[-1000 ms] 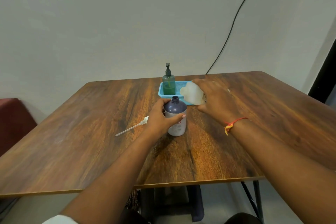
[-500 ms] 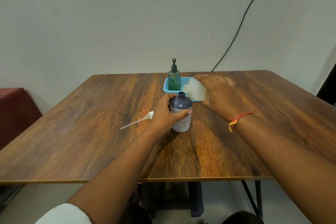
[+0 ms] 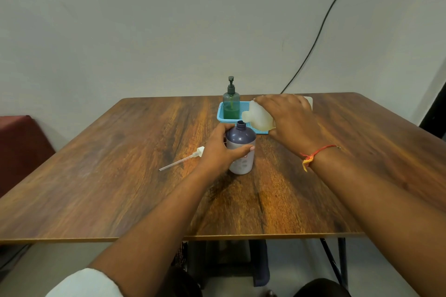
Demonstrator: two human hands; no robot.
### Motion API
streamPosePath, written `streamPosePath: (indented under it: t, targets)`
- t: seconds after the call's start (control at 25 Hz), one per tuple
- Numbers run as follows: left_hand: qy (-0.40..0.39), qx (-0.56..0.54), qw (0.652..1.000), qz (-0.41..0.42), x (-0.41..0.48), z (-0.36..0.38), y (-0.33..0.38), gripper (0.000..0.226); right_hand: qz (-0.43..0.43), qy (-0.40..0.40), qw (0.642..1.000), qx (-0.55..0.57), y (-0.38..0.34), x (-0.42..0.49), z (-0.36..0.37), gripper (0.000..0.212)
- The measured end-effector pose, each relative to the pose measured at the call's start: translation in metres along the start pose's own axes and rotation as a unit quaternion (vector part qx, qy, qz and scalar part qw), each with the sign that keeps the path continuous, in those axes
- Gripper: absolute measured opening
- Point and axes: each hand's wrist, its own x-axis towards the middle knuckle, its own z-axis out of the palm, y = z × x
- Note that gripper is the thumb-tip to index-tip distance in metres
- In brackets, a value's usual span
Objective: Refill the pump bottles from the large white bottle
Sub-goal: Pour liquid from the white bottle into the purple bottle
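A purple-topped pump bottle [image 3: 241, 149] stands upright in the middle of the wooden table [image 3: 120, 164], its neck uncapped. My left hand [image 3: 219, 149] wraps around its left side. My right hand [image 3: 289, 118] grips the large white bottle [image 3: 257, 117], tipped on its side with its mouth pointing left, just above and right of the purple bottle's neck. The removed white pump head with its long tube [image 3: 183, 158] lies on the table to the left. A green pump bottle [image 3: 231, 102] stands in the blue basket [image 3: 220, 116].
A black cable [image 3: 321, 29] runs down the wall behind the table's far edge. A dark red seat [image 3: 21, 144] sits at the left, beyond the table. A red-and-yellow thread [image 3: 316, 153] circles my right wrist.
The view has shifted. The white bottle stays tipped in my right hand, its mouth now nearer the purple bottle's neck. My left hand keeps its hold.
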Motion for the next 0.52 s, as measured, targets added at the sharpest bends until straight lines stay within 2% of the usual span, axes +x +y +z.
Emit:
streamPosePath:
  t: [0.52]
  targets:
    - [-0.004,0.003,1.0,-0.012,0.0002,-0.0004,0.0012,0.063,-0.018,0.013,1.0,-0.017,-0.0043,0.0014,-0.0058,0.077]
